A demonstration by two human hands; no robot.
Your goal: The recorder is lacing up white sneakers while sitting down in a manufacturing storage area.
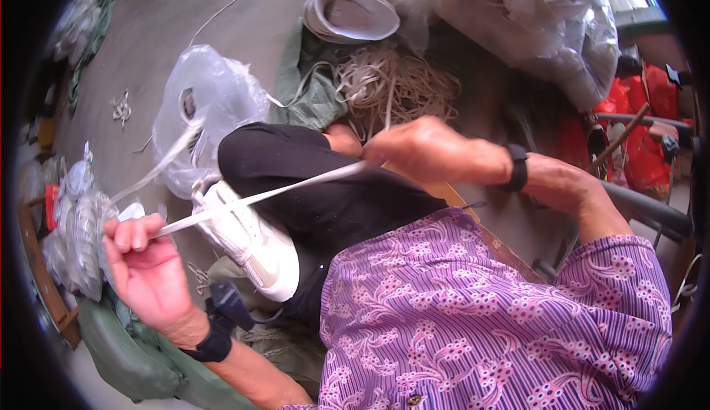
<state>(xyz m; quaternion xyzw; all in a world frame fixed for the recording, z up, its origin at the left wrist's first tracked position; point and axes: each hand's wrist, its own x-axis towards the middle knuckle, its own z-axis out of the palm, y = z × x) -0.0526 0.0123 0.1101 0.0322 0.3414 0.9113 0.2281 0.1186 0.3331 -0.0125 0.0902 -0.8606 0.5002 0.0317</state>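
A flat white lace (296, 186) stretches taut between my two hands, across my dark trousers and over a shoe. My left hand (151, 273), palm turned up, pinches one part of it between thumb and fingers. The other part is gripped by my closed right hand (421, 147), whose fingertips are mostly hidden. A further length of lace trails from near my left hand up toward a clear plastic bag. The white shoe (255, 244), with a beige toe, leans against my leg under the lace.
Beyond my right hand lies a tangled heap of off-white laces (403, 85). A white bowl-shaped container (351, 14) stands behind it. The clear plastic bag (211, 103) holds shoes at left. Large plastic sacks (532, 33) fill the far right, near red bags (643, 125).
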